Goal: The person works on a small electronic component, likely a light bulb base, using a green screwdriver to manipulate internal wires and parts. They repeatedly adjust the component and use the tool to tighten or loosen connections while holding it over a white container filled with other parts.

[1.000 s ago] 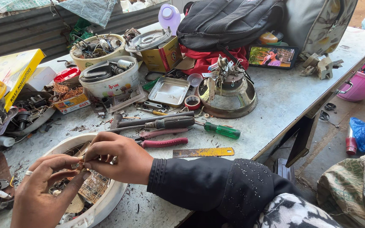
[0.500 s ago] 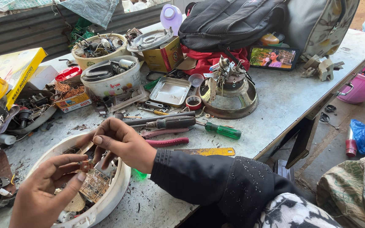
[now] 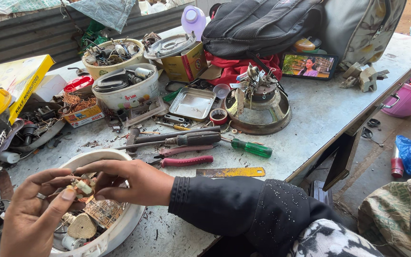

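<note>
Now both hands meet: left hand [image 3: 34, 214], right hand [image 3: 129, 181] pinch small cream part [image 3: 83, 186] above white bowl [image 3: 120, 233], raised since before.

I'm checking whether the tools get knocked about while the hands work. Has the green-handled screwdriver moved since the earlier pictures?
No. The green-handled screwdriver lies as before, just ahead of the yellow ruler and beside the speaker frame.
</note>
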